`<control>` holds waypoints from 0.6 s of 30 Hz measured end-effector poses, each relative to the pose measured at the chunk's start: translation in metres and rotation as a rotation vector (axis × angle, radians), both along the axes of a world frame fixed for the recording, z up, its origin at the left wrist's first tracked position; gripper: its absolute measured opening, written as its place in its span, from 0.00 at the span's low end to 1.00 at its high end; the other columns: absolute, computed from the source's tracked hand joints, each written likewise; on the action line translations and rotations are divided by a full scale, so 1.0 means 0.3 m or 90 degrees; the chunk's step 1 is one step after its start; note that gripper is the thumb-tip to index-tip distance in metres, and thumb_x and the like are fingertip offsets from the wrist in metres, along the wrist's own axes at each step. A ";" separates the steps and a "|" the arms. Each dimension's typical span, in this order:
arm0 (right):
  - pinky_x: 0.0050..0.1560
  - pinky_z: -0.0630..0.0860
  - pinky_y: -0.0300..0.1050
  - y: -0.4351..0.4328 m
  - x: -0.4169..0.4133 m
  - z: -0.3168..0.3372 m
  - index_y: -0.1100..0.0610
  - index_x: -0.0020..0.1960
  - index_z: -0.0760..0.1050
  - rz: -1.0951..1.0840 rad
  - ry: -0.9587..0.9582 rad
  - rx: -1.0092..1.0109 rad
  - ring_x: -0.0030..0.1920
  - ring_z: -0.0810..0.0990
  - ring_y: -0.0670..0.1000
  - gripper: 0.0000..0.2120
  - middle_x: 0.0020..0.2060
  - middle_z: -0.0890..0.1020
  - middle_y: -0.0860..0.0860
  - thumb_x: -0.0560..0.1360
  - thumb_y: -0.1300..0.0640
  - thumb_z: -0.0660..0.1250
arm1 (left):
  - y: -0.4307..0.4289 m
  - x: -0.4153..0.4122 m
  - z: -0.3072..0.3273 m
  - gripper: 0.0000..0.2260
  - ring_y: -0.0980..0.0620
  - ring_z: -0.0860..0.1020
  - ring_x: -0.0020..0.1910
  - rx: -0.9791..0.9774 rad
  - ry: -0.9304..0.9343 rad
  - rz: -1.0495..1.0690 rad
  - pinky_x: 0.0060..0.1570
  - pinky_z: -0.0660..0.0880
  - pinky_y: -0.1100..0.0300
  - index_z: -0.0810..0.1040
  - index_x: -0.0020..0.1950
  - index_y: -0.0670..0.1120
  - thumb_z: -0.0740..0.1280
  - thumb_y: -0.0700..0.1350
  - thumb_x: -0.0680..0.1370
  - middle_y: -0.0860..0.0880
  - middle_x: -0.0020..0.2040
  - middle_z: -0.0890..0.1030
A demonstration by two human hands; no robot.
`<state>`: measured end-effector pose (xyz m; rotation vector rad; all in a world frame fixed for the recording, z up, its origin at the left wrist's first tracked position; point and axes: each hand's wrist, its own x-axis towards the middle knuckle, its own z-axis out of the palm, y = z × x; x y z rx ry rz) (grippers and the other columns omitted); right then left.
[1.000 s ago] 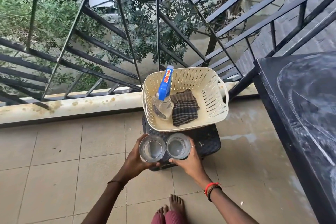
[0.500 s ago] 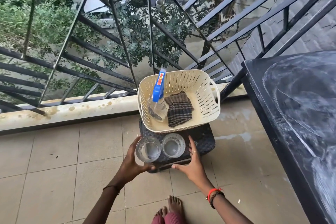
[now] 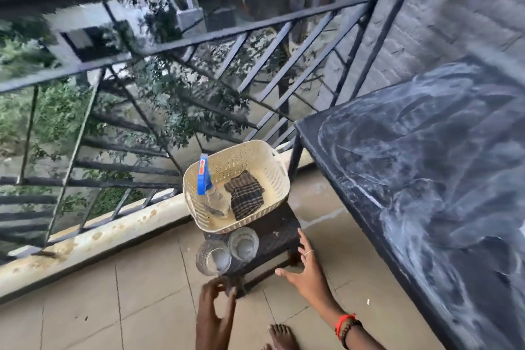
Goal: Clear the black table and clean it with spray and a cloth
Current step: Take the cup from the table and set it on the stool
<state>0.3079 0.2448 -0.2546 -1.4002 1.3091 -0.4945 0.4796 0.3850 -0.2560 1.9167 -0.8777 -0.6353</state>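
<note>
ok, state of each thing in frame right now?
Two clear glasses: upright, released, on the dark stool.
Cream perforated basket: on the stool, beside the glasses.
Blue-topped spray bottle: in basket.
Dark checked cloth: in basket.
Black table: smeared white.
Left hand: open.
Right hand: open.

A: Where does the head view look from?
B: From above, tilted down at the small stool (image 3: 279,231) near the black table's (image 3: 426,179) left edge, railing (image 3: 170,45) beyond.
</note>
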 end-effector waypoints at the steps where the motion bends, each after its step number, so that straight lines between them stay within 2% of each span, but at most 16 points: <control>1: 0.56 0.63 0.21 0.006 -0.025 0.034 0.33 0.68 0.52 -0.011 -0.012 -0.006 0.66 0.67 0.46 0.49 0.67 0.64 0.45 0.63 0.61 0.78 | -0.033 -0.026 0.025 0.13 0.60 0.78 0.47 -0.003 0.008 -0.020 0.47 0.72 0.70 0.73 0.52 0.59 0.72 0.46 0.73 0.57 0.48 0.78; 3: 0.55 0.63 0.20 0.023 -0.101 0.112 0.33 0.67 0.54 -0.037 -0.039 -0.024 0.65 0.68 0.46 0.46 0.66 0.64 0.43 0.65 0.64 0.77 | -0.120 -0.096 0.092 0.08 0.59 0.78 0.49 -0.004 0.020 -0.082 0.49 0.73 0.70 0.74 0.52 0.56 0.69 0.52 0.75 0.53 0.50 0.79; 5: 0.58 0.64 0.21 0.042 -0.178 0.175 0.28 0.66 0.56 -0.065 -0.056 -0.049 0.64 0.70 0.43 0.46 0.67 0.64 0.39 0.65 0.65 0.76 | -0.202 -0.170 0.153 0.12 0.58 0.78 0.52 -0.022 0.019 -0.143 0.52 0.76 0.61 0.74 0.53 0.57 0.63 0.62 0.75 0.55 0.51 0.78; 6: 0.59 0.64 0.23 0.052 -0.219 0.210 0.25 0.64 0.57 -0.090 -0.062 -0.061 0.64 0.71 0.41 0.46 0.67 0.64 0.36 0.65 0.63 0.75 | -0.241 -0.212 0.195 0.13 0.59 0.78 0.52 -0.040 0.025 -0.174 0.53 0.75 0.60 0.74 0.53 0.57 0.62 0.63 0.74 0.55 0.51 0.77; 8: 0.61 0.66 0.26 0.075 -0.317 0.286 0.23 0.62 0.57 -0.156 -0.073 -0.081 0.63 0.71 0.36 0.42 0.67 0.66 0.33 0.63 0.57 0.74 | -0.315 -0.316 0.298 0.10 0.64 0.76 0.53 -0.082 0.017 -0.242 0.54 0.72 0.67 0.73 0.53 0.57 0.63 0.60 0.75 0.55 0.51 0.77; 9: 0.60 0.66 0.26 0.080 -0.346 0.315 0.25 0.63 0.59 -0.183 -0.083 -0.085 0.62 0.71 0.35 0.41 0.67 0.68 0.35 0.62 0.55 0.73 | -0.340 -0.350 0.311 0.09 0.64 0.75 0.53 -0.098 0.021 -0.270 0.54 0.71 0.67 0.74 0.53 0.57 0.63 0.58 0.76 0.55 0.50 0.77; 12: 0.57 0.68 0.26 0.100 -0.456 0.411 0.36 0.67 0.64 -0.282 -0.126 -0.098 0.61 0.73 0.38 0.39 0.62 0.74 0.41 0.60 0.55 0.72 | -0.426 -0.483 0.386 0.09 0.56 0.78 0.51 -0.105 0.071 -0.346 0.54 0.75 0.54 0.75 0.53 0.56 0.63 0.57 0.76 0.56 0.50 0.76; 14: 0.56 0.70 0.28 0.125 -0.563 0.476 0.40 0.64 0.65 -0.368 -0.134 -0.111 0.59 0.75 0.42 0.37 0.59 0.76 0.45 0.59 0.57 0.72 | -0.475 -0.613 0.441 0.04 0.58 0.78 0.51 -0.120 0.070 -0.406 0.54 0.74 0.55 0.76 0.51 0.56 0.64 0.54 0.78 0.57 0.49 0.77; 16: 0.54 0.72 0.29 0.144 -0.650 0.524 0.36 0.62 0.68 -0.426 -0.122 -0.143 0.56 0.77 0.40 0.35 0.59 0.75 0.50 0.60 0.59 0.72 | -0.507 -0.717 0.500 0.03 0.59 0.77 0.52 -0.149 0.081 -0.460 0.55 0.72 0.59 0.76 0.51 0.56 0.65 0.51 0.78 0.57 0.49 0.77; 18: 0.54 0.72 0.30 0.177 -0.760 0.556 0.27 0.59 0.67 -0.480 -0.102 -0.166 0.55 0.76 0.39 0.37 0.59 0.74 0.48 0.62 0.61 0.73 | -0.535 -0.833 0.542 0.04 0.59 0.77 0.52 -0.169 0.081 -0.522 0.55 0.72 0.61 0.76 0.51 0.58 0.63 0.55 0.78 0.57 0.49 0.77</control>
